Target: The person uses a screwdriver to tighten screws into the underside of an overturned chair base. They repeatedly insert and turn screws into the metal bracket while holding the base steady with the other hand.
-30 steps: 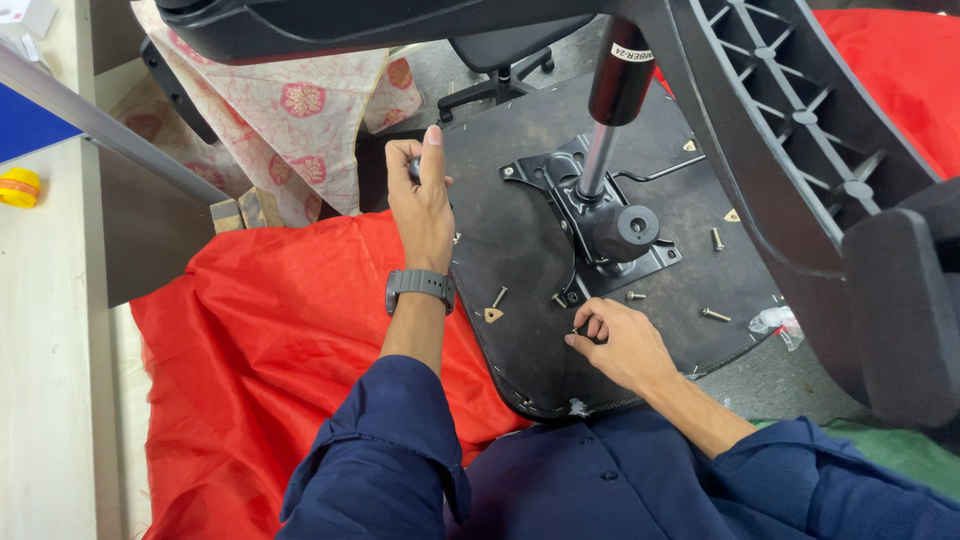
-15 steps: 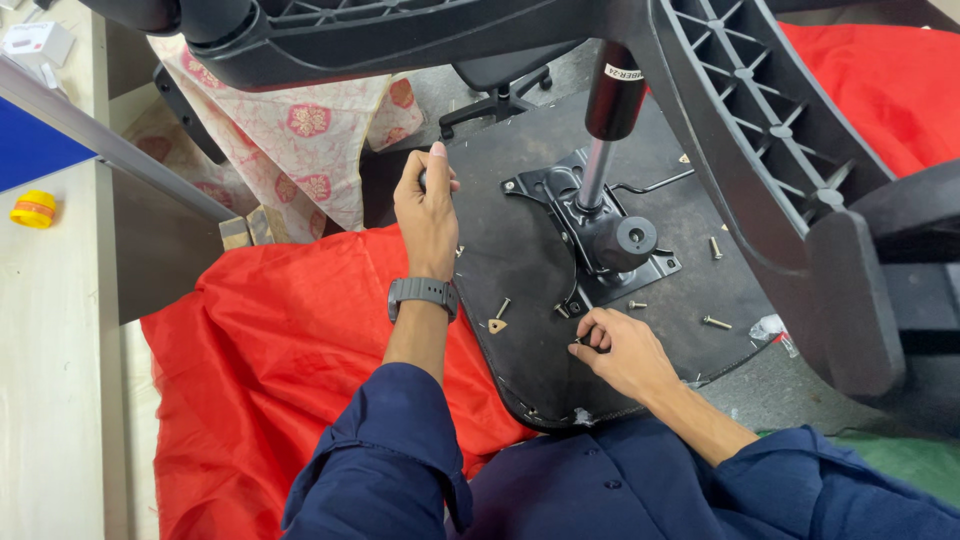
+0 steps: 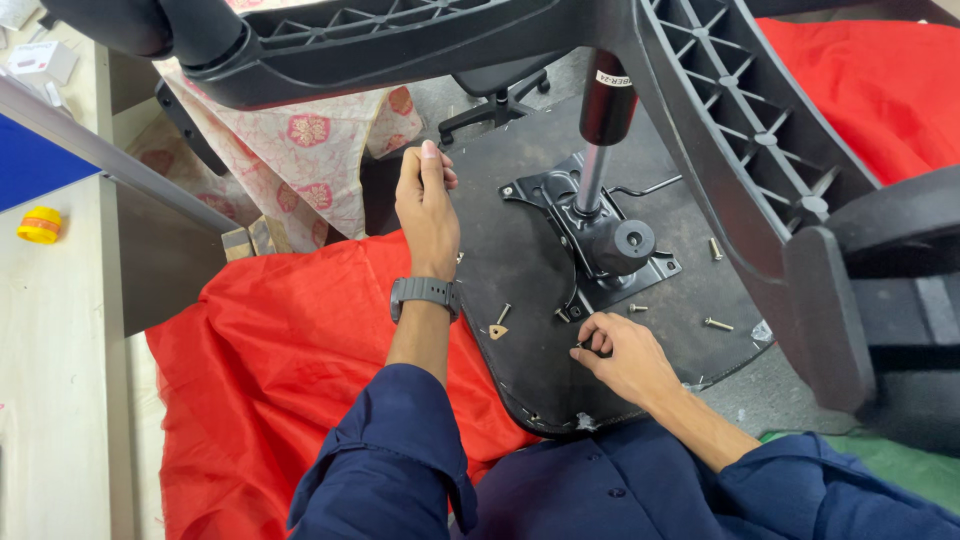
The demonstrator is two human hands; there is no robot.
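An upturned black office-chair seat point(image 3: 520, 270) lies on a red cloth point(image 3: 270, 370). A metal mounting plate point(image 3: 590, 235) with a gas cylinder point(image 3: 600, 130) is fixed at its middle. My left hand point(image 3: 425, 210), a dark watch on the wrist, grips the seat's left edge. My right hand point(image 3: 620, 355) pinches a small dark tool or screw point(image 3: 583, 343) on the seat just below the plate's near corner. Loose screws point(image 3: 718, 323) and a small tan triangular piece point(image 3: 497, 331) lie on the seat.
The black star base point(image 3: 720, 130) with a caster point(image 3: 880, 290) looms over the seat on the right. A floral cloth point(image 3: 300, 150) hangs at the back left. A light table point(image 3: 50, 330) with a yellow tape roll point(image 3: 40, 225) stands left.
The view has shifted downward, so the chair base and cylinder sit lower in the picture. Both hands stay where they were on the seat.
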